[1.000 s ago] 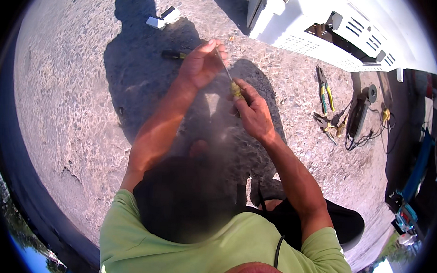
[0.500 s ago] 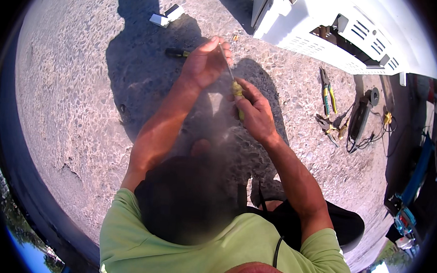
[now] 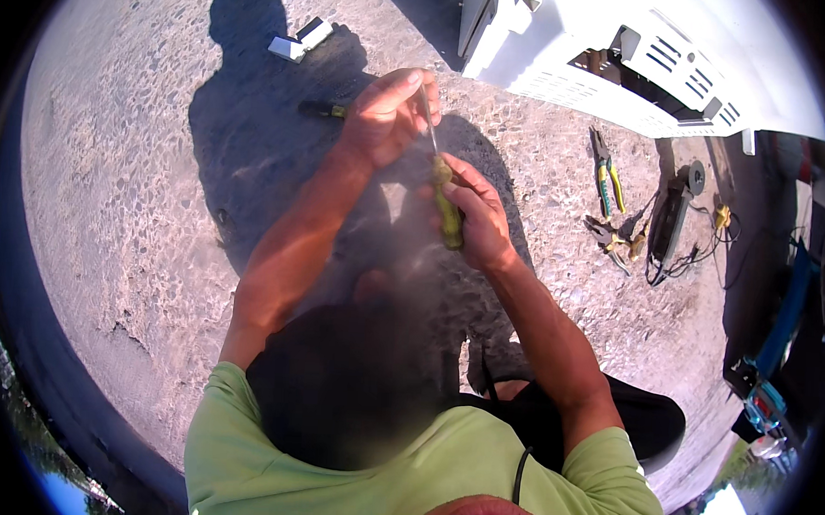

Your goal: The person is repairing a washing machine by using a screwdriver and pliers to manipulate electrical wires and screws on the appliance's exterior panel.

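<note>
My right hand [image 3: 479, 219] grips the yellow-green handle of a screwdriver [image 3: 448, 208], its thin metal shaft pointing up and away. The tip of that shaft sits in the fingers of my left hand [image 3: 386, 114], which is raised above the gravelly concrete ground [image 3: 140, 181]. Whether the left fingers also pinch some small part is hidden. Both forearms reach forward from my green shirt.
A second screwdriver [image 3: 322, 109] lies in shadow past my left hand, with a small white box [image 3: 298, 41] farther off. A white appliance casing [image 3: 623, 64] stands at the upper right. Pliers [image 3: 607, 179], cutters [image 3: 616, 237] and a black device with wires [image 3: 672, 223] lie right.
Both hands have stayed together on the screwdriver and shifted only slightly; the grip looks the same.
</note>
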Motion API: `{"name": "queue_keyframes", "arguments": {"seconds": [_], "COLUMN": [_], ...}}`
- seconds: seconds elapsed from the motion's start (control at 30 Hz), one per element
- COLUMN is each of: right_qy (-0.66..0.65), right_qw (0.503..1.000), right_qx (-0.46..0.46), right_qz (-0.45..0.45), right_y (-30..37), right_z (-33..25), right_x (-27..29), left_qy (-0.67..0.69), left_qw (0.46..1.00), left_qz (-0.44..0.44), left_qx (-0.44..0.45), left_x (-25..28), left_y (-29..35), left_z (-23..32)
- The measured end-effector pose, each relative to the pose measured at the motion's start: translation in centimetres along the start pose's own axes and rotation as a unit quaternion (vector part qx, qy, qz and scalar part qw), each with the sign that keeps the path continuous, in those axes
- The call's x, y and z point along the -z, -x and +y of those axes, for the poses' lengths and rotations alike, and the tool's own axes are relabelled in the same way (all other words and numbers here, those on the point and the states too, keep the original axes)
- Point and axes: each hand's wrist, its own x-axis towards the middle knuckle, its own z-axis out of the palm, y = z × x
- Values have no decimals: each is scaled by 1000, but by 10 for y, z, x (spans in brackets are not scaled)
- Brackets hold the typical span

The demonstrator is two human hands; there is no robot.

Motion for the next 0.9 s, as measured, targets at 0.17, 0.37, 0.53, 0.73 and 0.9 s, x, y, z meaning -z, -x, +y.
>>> {"name": "queue_keyframes", "arguments": {"seconds": [0.17, 0.37, 0.53, 0.73, 0.9], "right_qy": [2, 1, -35, 10, 43], "right_qw": [997, 994, 991, 992, 989], "right_qx": [66, 90, 115, 112, 97], "right_qz": [30, 66, 53, 65, 101], "right_y": [-1, -2, -8, -20, -27], "right_z": [-11, -32, -40, -58, -78], "right_x": [-6, -18, -20, -7, -8], "left_qy": [-51, -112, -139, -163, -212], "left_qw": [996, 994, 989, 980, 970], "left_qz": [68, 19, 28, 94, 101], "left_qx": [-11, -1, -30, -70, -63], "left_x": [-48, -73, -89, -101, -98], "left_y": [-16, -32, -43, -72, -96], "left_z": [4, 10, 5, -3, -1]}}
